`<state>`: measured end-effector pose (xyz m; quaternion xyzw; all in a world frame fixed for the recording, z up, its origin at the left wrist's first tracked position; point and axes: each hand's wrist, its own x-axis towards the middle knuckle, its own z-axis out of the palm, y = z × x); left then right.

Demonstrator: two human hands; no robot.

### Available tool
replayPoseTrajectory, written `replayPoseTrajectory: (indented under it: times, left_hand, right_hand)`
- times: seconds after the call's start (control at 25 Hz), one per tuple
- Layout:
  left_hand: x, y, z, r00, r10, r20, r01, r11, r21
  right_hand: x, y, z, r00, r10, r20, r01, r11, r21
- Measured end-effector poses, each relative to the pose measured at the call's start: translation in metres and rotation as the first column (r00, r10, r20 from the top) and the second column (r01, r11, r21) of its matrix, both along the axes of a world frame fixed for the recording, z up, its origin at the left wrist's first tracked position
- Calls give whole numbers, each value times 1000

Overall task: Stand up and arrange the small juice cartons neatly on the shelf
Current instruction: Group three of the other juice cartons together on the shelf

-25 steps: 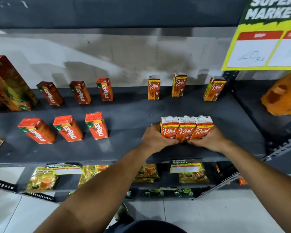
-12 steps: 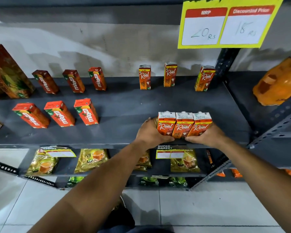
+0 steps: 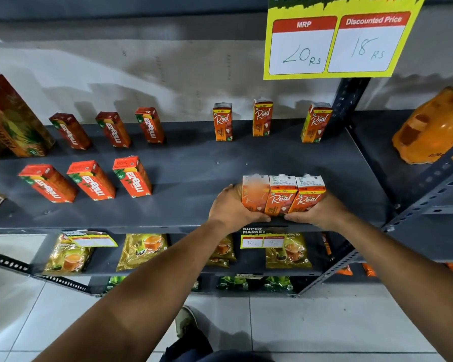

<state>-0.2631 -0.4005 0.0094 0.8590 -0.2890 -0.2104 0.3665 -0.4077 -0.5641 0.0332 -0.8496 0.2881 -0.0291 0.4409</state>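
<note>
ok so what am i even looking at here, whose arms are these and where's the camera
There is no machine here. The camera sits on a person's head, looking forward and down, so the two bare arms coming in from the bottom are the wearer's own.

The left hand and right hand press from either side on a row of three Real cartons, standing upright and touching, near the front edge of a dark grey shelf.

Behind them, three more Real cartons stand apart along the back. To the left, six red Maaza cartons stand in two rows of three, beside a much bigger carton. A yellow price sign hangs above, and tea packets lie on the lower shelf.
</note>
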Motion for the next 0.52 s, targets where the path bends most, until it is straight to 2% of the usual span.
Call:
replayPoseTrajectory:
  times: [0.16,0.24,0.32,0.44,0.52]
  left_hand:
    - [1,1,-2,999,-36,-17,36,999,-4]
    - [2,4,-3,997,-70,-29,69,997,-33]
    - [3,8,-3,992,-118,-54,113,990,-85]
    - [5,19,-1,982,-165,-89,148,974,-172]
    - [5,31,-1,984,-178,-20,172,969,-176]
  right_hand:
    - [-1,-1,-3,1000,11,-17,-11,1000,-3]
    - [-4,-4,-2,999,51,-4,-51,998,-38]
    - [-12,-10,-3,998,59,34,-59,998,-7]
    - [-44,-11,-9,993,-53,104,50,998,31]
    - [-75,-1,-21,961,-164,225,175,984,-29]
